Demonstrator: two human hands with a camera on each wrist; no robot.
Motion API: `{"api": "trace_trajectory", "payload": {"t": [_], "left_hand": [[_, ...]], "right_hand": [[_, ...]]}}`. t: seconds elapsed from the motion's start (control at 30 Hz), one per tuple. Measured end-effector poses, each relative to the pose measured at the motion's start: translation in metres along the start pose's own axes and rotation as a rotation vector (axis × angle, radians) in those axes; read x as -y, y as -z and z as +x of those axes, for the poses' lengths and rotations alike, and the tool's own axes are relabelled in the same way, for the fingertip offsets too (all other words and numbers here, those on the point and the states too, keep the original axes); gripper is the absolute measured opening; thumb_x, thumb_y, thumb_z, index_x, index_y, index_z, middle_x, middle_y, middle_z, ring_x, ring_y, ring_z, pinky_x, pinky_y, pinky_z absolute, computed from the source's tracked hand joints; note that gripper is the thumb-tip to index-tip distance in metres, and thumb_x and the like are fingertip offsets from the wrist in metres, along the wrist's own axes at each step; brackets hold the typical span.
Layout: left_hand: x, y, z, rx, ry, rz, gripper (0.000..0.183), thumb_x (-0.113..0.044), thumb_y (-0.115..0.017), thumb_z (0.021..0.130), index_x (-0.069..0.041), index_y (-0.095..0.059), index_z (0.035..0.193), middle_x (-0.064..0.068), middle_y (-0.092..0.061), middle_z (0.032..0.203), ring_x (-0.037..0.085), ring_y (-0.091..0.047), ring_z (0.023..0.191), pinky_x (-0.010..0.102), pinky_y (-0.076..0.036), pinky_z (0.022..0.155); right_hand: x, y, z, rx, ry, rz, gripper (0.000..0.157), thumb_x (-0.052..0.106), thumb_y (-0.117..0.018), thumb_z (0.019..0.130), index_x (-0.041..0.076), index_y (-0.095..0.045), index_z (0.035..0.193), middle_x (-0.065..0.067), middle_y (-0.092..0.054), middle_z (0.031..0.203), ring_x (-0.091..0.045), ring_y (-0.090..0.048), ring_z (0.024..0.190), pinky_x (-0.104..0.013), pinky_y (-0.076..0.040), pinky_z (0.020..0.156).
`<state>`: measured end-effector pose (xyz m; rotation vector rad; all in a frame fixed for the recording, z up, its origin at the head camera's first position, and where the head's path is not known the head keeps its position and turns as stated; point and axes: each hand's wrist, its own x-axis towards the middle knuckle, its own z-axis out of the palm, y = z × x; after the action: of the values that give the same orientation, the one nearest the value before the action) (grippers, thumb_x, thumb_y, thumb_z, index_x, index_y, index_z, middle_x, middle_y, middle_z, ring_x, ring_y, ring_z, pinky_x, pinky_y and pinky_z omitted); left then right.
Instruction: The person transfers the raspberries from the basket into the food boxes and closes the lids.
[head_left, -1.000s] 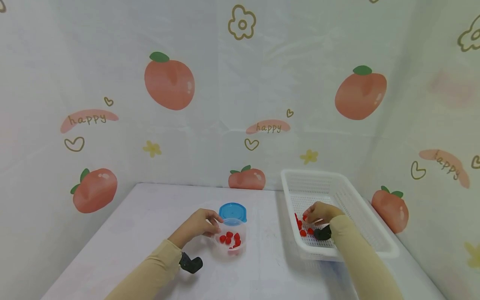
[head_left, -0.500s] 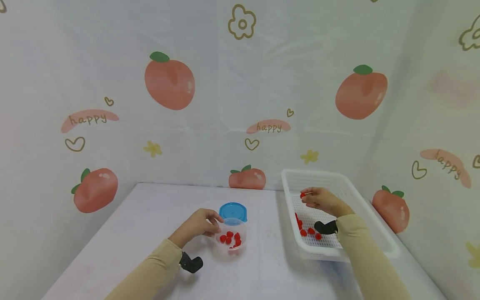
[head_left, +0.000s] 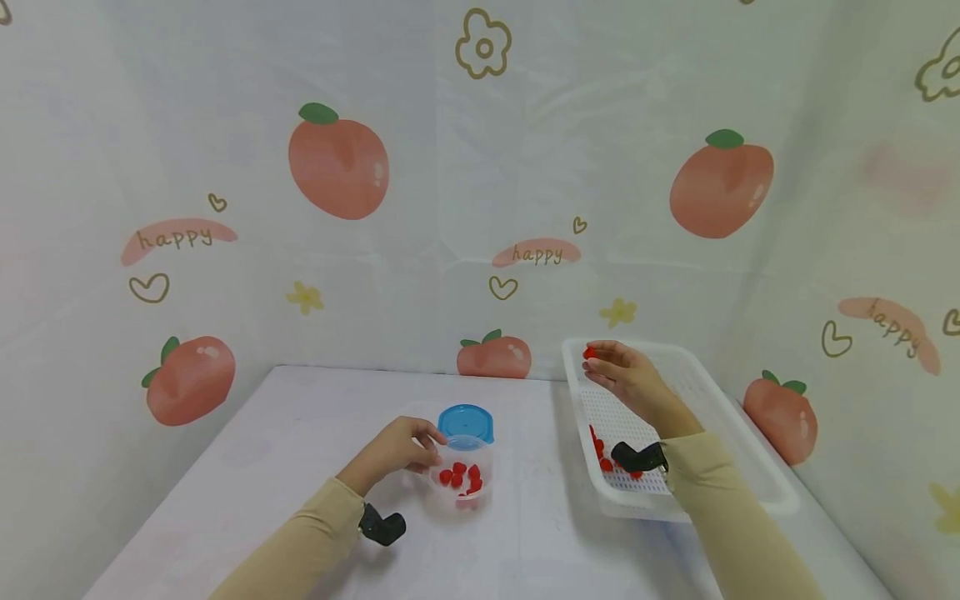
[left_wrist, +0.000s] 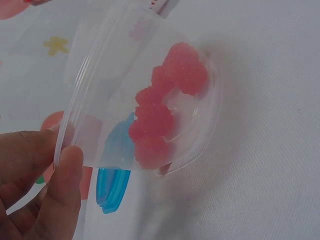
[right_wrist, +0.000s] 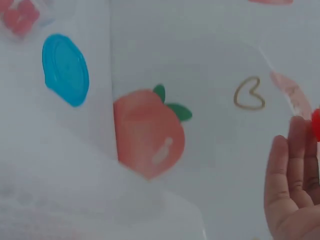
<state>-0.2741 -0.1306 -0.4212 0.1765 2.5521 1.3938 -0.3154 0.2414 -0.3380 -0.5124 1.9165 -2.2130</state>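
My left hand (head_left: 397, 446) pinches the rim of a round clear plastic container (left_wrist: 105, 75) between thumb and fingers. Several bumpy red raspberries (left_wrist: 152, 120) lie at the bottom of the container, seen through its wall in the left wrist view. Over the far left part of a white perforated basket (head_left: 637, 503), my right hand (head_left: 630, 382) holds one raspberry (head_left: 590, 353) at its fingertips. More raspberries (head_left: 606, 465) rest in the basket's near left corner, partly hidden by the black wrist camera.
Just behind the container, a blue lid (head_left: 466, 423) lies on the white table (head_left: 262, 467). Peach-printed white cloth (head_left: 420, 275) closes off the back and both sides. The basket's raised walls stand at the right of the table.
My right hand has risen from the basket's bottom with a raspberry, moving away and slightly left to above the far end. The left hand and container stay in place.
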Motion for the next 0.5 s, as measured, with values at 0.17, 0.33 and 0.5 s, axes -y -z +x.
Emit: {"api": "trace_trajectory", "payload": {"t": [0.17,0.33,0.5], "left_hand": [[0.0,0.0,0.0,0.003,0.001,-0.004,0.024,-0.004,-0.075,0.081,-0.003,-0.069,0.104,0.006,-0.06,0.083,0.015,-0.061,0.065,0.028,-0.059,0.066],[-0.001,0.002,-0.001,0.005,-0.005,-0.013,0.024,-0.004,-0.075,0.081,-0.002,-0.069,0.104,0.007,-0.06,0.083,0.015,-0.062,0.065,0.029,-0.059,0.066],[-0.001,0.002,-0.002,0.002,-0.009,-0.011,0.024,-0.004,-0.075,0.081,-0.003,-0.069,0.104,0.006,-0.06,0.083,0.015,-0.062,0.066,0.029,-0.059,0.066]], "right_hand": [[0.002,-0.021,-0.004,-0.024,0.077,0.123,0.019,0.0,-0.051,0.098,0.014,-0.059,0.109,0.002,-0.06,0.103,-0.012,-0.063,0.096,-0.023,-0.053,0.092],[-0.002,-0.042,-0.007,-0.024,0.115,0.181,0.023,-0.003,-0.05,0.097,0.014,-0.06,0.109,0.002,-0.06,0.102,-0.013,-0.063,0.096,-0.025,-0.053,0.092],[-0.008,-0.064,-0.01,-0.026,0.11,0.198,0.022,-0.001,-0.051,0.098,0.015,-0.059,0.11,0.003,-0.059,0.102,-0.013,-0.063,0.096,-0.026,-0.053,0.093]]}}
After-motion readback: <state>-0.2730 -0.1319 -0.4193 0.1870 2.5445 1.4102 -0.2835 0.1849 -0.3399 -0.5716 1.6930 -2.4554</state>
